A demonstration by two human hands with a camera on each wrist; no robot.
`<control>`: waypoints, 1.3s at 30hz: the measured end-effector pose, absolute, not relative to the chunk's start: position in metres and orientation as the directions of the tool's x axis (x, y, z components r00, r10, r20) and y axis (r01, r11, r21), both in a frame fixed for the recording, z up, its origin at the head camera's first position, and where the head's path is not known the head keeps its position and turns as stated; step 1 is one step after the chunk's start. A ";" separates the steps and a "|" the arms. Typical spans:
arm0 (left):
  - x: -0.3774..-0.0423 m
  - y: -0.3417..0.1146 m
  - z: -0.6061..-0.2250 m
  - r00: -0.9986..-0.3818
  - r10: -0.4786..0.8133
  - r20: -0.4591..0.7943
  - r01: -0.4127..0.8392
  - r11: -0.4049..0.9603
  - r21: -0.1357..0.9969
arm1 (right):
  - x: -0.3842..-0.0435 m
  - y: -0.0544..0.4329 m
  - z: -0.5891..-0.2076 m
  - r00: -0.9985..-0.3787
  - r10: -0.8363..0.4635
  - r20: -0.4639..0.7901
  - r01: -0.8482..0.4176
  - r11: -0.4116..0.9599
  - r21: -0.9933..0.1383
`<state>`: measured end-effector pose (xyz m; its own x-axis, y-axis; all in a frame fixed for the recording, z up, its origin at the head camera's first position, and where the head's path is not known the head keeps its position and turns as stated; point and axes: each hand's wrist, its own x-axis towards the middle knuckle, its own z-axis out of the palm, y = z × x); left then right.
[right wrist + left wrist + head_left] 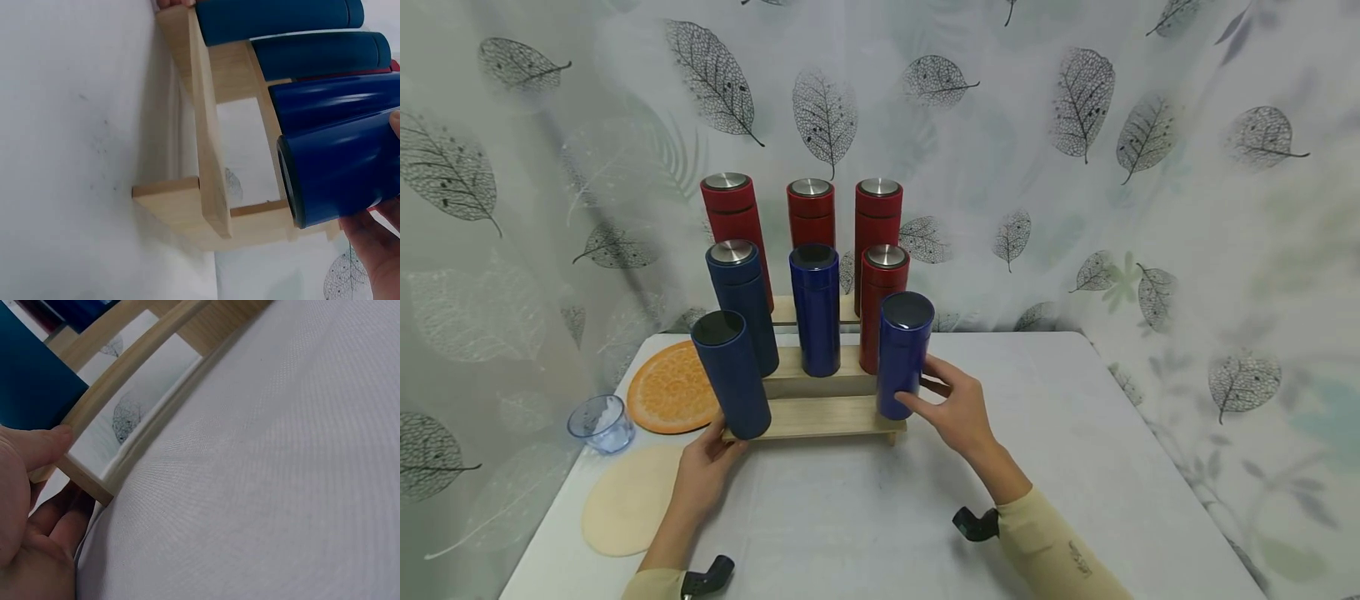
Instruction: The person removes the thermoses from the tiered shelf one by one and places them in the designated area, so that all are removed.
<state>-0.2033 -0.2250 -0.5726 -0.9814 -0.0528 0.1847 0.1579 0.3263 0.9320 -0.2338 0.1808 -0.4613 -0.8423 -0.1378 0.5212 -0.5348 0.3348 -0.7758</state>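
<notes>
My right hand (953,404) grips a glossy royal-blue thermos flask (905,354) with a black lid, thumb on its near side. In the right wrist view the flask's base (290,181) is off the front slat of a stepped wooden rack (212,144). At the rack's left end, my left hand (706,467) holds the frame. Its thumb (47,447) lies at the front slat and its fingers curl beneath. Just above that hand, a dark teal-blue flask (732,375) stands on the lowest step.
Behind, the middle step bears a blue flask (742,300), a royal-blue one (815,308) and a red one (880,321). Several red flasks (811,217) stand on the top step. Left of the rack lie an orange-slice mat (673,387), a cream round mat (632,500) and a glass (602,427).
</notes>
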 end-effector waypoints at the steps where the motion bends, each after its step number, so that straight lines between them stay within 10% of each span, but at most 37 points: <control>1: -0.203 -0.225 -0.573 -0.981 -0.053 0.184 0.158 0.327 0.932 | -0.234 0.183 -0.461 -0.845 -0.136 0.518 -0.531 0.342 -0.776; 39: -0.203 -0.225 -0.569 -0.988 -0.068 0.139 0.112 0.305 0.946 | -0.285 0.243 -0.469 -0.853 0.020 0.522 -0.479 0.366 -0.798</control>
<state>-0.2030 -0.2249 -0.5692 -0.9879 -0.0681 0.1391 0.1121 0.3050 0.9457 -0.2853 0.2431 -0.4689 -0.8529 0.0200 0.5218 -0.4795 0.3657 -0.7977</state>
